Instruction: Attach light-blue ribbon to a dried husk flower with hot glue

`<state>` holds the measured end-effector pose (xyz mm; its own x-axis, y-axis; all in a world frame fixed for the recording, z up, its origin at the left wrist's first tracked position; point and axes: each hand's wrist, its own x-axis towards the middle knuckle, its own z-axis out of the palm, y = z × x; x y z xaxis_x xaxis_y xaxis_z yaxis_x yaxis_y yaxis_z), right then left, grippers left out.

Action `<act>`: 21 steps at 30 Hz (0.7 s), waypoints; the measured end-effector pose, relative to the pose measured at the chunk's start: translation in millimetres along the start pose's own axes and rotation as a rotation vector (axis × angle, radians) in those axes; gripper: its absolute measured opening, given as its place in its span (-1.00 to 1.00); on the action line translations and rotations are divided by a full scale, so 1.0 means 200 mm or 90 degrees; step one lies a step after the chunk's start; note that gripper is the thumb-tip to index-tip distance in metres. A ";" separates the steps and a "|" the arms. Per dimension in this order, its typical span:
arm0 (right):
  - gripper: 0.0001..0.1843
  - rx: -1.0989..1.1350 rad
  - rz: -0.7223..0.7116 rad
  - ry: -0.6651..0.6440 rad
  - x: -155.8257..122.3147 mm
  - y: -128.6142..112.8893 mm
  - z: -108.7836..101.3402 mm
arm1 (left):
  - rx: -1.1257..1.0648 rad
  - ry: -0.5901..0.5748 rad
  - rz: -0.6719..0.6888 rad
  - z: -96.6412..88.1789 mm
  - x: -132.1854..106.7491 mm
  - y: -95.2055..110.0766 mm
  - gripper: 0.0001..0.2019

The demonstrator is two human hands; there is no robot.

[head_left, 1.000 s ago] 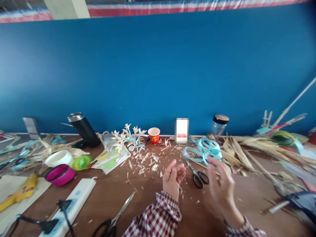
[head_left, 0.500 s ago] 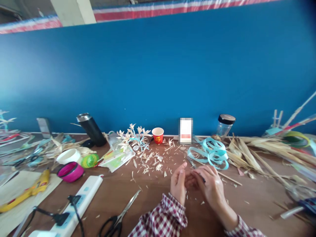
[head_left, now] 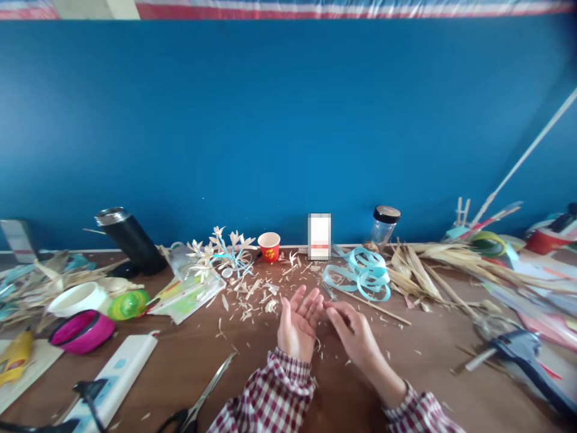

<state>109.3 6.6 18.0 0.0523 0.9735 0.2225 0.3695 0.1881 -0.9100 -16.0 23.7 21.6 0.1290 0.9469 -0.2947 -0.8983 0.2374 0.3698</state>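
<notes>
Your left hand (head_left: pixel 298 329) was turned palm up, fingers loosely spread, and your right hand (head_left: pixel 358 338) had its fingertips just beside them; anything pinched there was too small to tell. From your hands, shavings (head_left: pixel 270 306) lay scattered at ten o'clock, a red paper cup (head_left: pixel 269 248) stood at eleven, blue ribbon (head_left: pixel 366 274) curled at one, black-handled scissors (head_left: pixel 208 391) lay at eight, and a blue glue gun (head_left: pixel 523 355) at three.

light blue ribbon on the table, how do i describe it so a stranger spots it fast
Start at the blue panel behind the brown table and find the clear jar with the black lid, right of centre. In front of it, slightly left, beyond the right hand, lies the flat light blue ribbon. Its loose, curling loops set it apart from the straw-coloured dried husks beside it.
</notes>
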 end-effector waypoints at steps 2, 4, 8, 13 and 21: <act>-0.68 0.013 0.012 -0.055 0.00 0.01 0.01 | -0.009 0.006 -0.008 0.00 0.00 0.00 -0.52; -0.69 0.000 0.015 -0.102 0.00 0.02 0.01 | -0.019 0.007 -0.020 0.00 0.00 0.00 -0.52; -0.72 -0.063 0.029 -0.105 0.00 0.02 0.00 | -0.025 0.008 -0.018 -0.01 0.01 0.01 -0.55; -0.68 -0.015 0.040 -0.022 0.03 -0.03 -0.12 | 0.045 0.027 0.022 -0.03 0.04 0.00 -0.60; -0.65 -0.099 -0.017 -0.003 0.23 -0.29 -0.35 | 0.515 0.174 0.361 -0.08 0.03 -0.04 -0.73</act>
<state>155.5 31.5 104.6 0.0362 0.9692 0.2436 0.5095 0.1918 -0.8388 -14.5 24.7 3.4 -0.4176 0.9075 -0.0450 -0.2321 -0.0587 0.9709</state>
